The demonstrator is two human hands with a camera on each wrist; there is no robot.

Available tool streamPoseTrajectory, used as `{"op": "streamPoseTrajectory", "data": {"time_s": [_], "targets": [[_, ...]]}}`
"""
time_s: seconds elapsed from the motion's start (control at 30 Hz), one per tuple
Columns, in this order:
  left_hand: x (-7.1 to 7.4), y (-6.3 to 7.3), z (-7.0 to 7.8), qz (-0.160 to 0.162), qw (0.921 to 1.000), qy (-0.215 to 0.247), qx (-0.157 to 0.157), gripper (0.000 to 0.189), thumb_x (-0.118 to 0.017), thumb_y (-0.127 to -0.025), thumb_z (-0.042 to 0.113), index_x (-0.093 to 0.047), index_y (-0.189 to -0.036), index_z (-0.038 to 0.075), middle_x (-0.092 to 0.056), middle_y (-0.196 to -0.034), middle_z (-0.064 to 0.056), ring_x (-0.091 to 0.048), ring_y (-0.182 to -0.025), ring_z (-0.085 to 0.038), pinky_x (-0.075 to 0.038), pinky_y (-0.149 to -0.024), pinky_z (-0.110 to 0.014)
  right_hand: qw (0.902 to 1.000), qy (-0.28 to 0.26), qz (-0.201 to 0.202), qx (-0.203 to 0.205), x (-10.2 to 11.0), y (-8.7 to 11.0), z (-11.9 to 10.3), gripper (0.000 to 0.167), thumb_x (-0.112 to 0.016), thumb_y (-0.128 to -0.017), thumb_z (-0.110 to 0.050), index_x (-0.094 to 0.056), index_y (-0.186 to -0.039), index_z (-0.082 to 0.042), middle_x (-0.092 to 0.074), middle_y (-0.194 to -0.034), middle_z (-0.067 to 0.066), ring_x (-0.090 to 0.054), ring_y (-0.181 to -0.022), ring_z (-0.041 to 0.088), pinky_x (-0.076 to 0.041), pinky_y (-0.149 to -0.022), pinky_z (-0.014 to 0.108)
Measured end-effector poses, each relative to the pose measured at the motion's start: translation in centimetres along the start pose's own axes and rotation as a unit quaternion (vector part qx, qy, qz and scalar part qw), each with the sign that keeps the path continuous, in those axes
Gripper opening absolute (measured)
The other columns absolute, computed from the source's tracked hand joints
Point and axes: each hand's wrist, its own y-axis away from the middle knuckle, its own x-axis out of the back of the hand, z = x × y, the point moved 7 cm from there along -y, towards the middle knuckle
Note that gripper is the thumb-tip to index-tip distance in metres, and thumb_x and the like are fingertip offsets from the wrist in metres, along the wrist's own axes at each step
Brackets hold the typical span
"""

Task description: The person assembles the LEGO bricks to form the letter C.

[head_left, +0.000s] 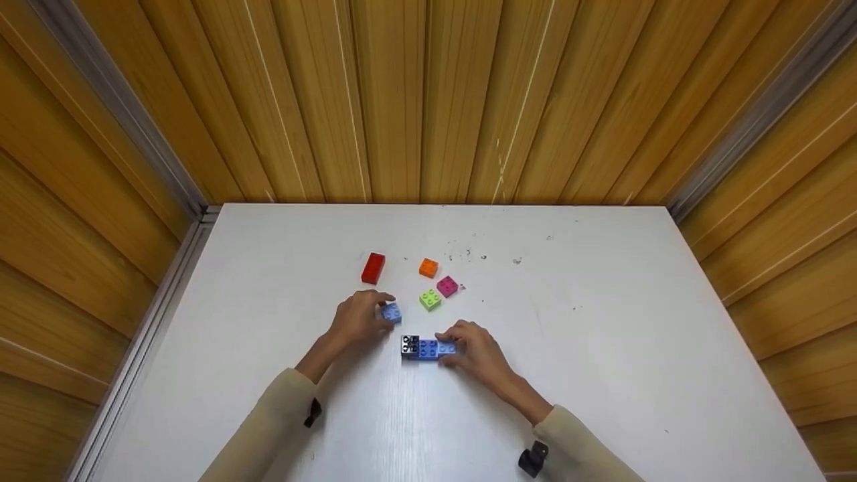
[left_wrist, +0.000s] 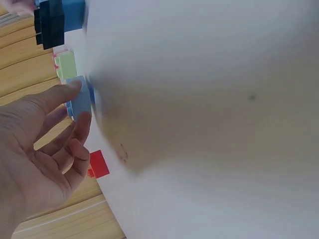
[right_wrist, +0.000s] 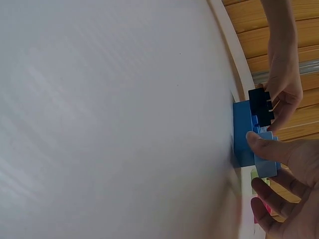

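Note:
My left hand (head_left: 358, 316) pinches a small light blue block (head_left: 392, 312) between thumb and fingers; the left wrist view shows the thumb on one end of this light blue block (left_wrist: 81, 103). To its right, a longer blue brick (head_left: 428, 349) rests on the table, with a black block (head_left: 410, 345) on top at its left end. Another light blue block (head_left: 446, 347) sits at the right end, gripped by my right hand (head_left: 479, 351). In the right wrist view, the thumb lies against that light blue block (right_wrist: 265, 158), which overhangs the blue brick (right_wrist: 242, 132).
Beyond the hands lie a red brick (head_left: 373, 268), an orange block (head_left: 428, 268), a magenta block (head_left: 447, 286) and a lime green block (head_left: 430, 299). The white table (head_left: 602, 321) is bounded by wood-panelled walls (head_left: 428, 100) at the back and sides.

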Motion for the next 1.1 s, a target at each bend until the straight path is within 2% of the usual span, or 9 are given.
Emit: {"op": "streamPoseTrajectory", "data": {"time_s": [0.13, 0.27, 0.47, 0.57, 0.8, 1.1], "targets": [[0.6, 0.7, 0.3, 0.003, 0.9993, 0.034, -0.014, 0.04, -0.083, -0.086, 0.015, -0.074, -0.124, 0.008, -0.073, -0.107, -0.008, -0.06, -0.085, -0.019, -0.056, -0.079, -0.034, 1.0, 0.007, 0.006, 0.0, 0.1, 0.1, 0.1, 0.039, -0.088, -0.075, -0.009, -0.077, -0.113, -0.01, -0.074, -0.101, 0.0, -0.063, -0.094, 0.015, -0.05, -0.084, 0.029], [1.0, 1.3, 0.9, -0.001, 0.9976, 0.061, -0.03, 0.039, -0.082, -0.087, 0.016, -0.074, -0.124, 0.01, -0.073, -0.109, -0.005, -0.06, -0.081, -0.016, -0.054, -0.073, -0.028, 0.9999, 0.012, 0.011, -0.002, 0.1, 0.2, 0.1, 0.039, -0.088, -0.075, -0.009, -0.078, -0.113, -0.01, -0.073, -0.102, 0.0, -0.062, -0.092, 0.014, -0.051, -0.082, 0.027], [1.1, 2.9, 1.9, -0.041, 0.9943, 0.087, -0.046, 0.042, -0.078, -0.09, 0.015, -0.069, -0.131, 0.012, -0.073, -0.122, -0.006, -0.061, -0.082, -0.016, -0.053, -0.069, -0.024, 0.9999, 0.006, 0.013, -0.006, 0.0, 0.2, 0.1, 0.039, -0.088, -0.076, -0.009, -0.077, -0.114, -0.011, -0.073, -0.103, 0.0, -0.06, -0.092, 0.013, -0.05, -0.083, 0.028], [0.7, 3.7, 2.2, -0.06, 0.992, 0.089, -0.067, 0.042, -0.077, -0.091, 0.012, -0.069, -0.132, 0.01, -0.073, -0.124, -0.007, -0.06, -0.079, -0.015, -0.05, -0.065, -0.021, 0.9999, 0.003, 0.014, -0.008, -0.1, 0.3, 0.1, 0.039, -0.087, -0.077, -0.009, -0.077, -0.114, -0.012, -0.073, -0.104, 0.0, -0.06, -0.093, 0.013, -0.049, -0.083, 0.028], [-0.5, 4.7, 2.7, -0.094, 0.9874, 0.086, -0.095, 0.04, -0.076, -0.092, 0.016, -0.069, -0.131, 0.011, -0.072, -0.126, -0.006, -0.06, -0.077, -0.013, -0.05, -0.067, -0.018, 0.9998, -0.004, 0.017, -0.008, -0.1, 0.6, 0.4, 0.038, -0.086, -0.077, -0.009, -0.077, -0.114, -0.012, -0.073, -0.105, 0.0, -0.062, -0.095, 0.015, -0.051, -0.085, 0.028], [-0.8, 5.0, 2.9, -0.085, 0.9852, 0.093, -0.117, 0.04, -0.076, -0.091, 0.013, -0.069, -0.13, 0.011, -0.073, -0.124, -0.005, -0.062, -0.08, -0.012, -0.05, -0.07, -0.02, 0.9999, -0.007, 0.013, 0.0, -0.2, 0.4, 0.3, 0.038, -0.086, -0.079, -0.007, -0.077, -0.115, -0.01, -0.073, -0.106, 0.001, -0.063, -0.096, 0.016, -0.053, -0.086, 0.029]]}}
